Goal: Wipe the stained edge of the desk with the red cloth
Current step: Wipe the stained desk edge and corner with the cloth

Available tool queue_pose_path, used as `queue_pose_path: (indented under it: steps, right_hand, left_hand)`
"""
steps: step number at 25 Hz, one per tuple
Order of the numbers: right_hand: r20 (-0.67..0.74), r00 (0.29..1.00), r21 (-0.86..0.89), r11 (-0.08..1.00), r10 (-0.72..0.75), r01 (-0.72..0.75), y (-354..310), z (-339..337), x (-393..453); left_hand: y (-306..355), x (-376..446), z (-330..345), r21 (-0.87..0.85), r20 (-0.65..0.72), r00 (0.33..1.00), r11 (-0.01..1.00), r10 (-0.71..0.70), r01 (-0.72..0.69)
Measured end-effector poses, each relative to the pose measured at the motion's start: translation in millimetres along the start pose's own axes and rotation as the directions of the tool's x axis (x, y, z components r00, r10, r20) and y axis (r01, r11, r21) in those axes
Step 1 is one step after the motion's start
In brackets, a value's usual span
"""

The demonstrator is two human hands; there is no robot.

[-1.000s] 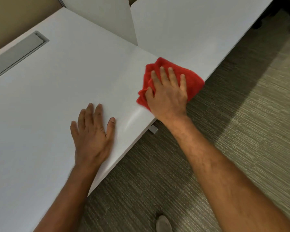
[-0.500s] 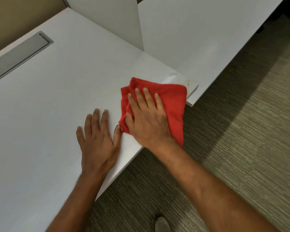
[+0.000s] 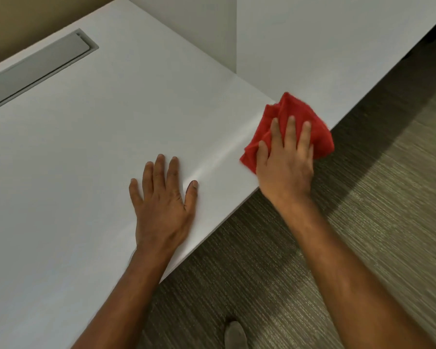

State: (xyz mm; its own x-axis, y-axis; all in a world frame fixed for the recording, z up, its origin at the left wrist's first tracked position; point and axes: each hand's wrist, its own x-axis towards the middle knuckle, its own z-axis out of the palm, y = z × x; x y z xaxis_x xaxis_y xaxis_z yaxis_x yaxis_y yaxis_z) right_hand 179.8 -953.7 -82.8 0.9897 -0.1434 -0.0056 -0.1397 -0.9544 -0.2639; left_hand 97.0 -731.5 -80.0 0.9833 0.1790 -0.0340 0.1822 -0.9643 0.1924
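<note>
The red cloth lies bunched on the front right corner of the white desk, partly hanging past the edge. My right hand presses flat on the cloth with fingers spread over it. The corner and any stain there are hidden under the cloth. My left hand rests flat on the desk top, fingers apart, a hand's width left of the cloth and close to the front edge.
A white divider panel stands upright at the desk's far right end. Beyond it lies a second white desk. A grey cable flap sits in the far left of the top. Grey-brown carpet and a shoe tip are below.
My right hand slid the cloth back along the front edge to the far corner, covering the stain that showed half a second ago. The left hand stayed flat in place.
</note>
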Motion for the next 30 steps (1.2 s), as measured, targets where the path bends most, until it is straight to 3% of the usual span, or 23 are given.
queue_pose_path:
  steps: [5,12,17,21,24,27,30]
  right_hand:
    - [0.054,0.973,-0.1,0.968,-0.225,0.23,-57.6,20.0,-66.1]
    - [0.116,0.881,-0.102,0.877,-0.458,0.469,-99.1,21.2,38.0]
    - [0.137,0.936,-0.058,0.941,-0.325,0.335,-84.7,7.8,100.3]
    - [0.039,0.983,-0.09,0.979,-0.179,0.182,-34.2,0.7,76.9]
    - [-0.045,0.986,-0.088,0.983,-0.162,0.158,0.6,-4.2,53.8]
    - [-0.047,0.988,-0.018,0.989,-0.147,0.147,19.7,-7.7,57.5]
    - [-0.001,0.999,0.172,0.984,-0.041,0.04,36.3,-14.8,77.4]
  left_hand:
    - [-1.0,1.5,3.5,0.023,0.004,1.0,1.0,-0.003,0.003]
    - [-2.9,3.1,5.2,0.002,-0.013,1.0,1.0,-0.001,0.001]
    - [-2.1,1.1,2.5,0.007,0.004,1.0,1.0,-0.005,0.005]
    - [-3.1,0.5,-0.8,-0.02,0.001,1.0,1.0,-0.011,0.011]
    - [3.5,2.3,-3.2,-0.083,-0.007,0.998,0.995,-0.063,0.062]
    - [34.0,16.0,-0.4,-0.196,-0.026,0.978,0.96,-0.207,0.198]
    - [87.6,41.3,9.5,-0.141,-0.047,0.982,0.975,-0.182,0.174]
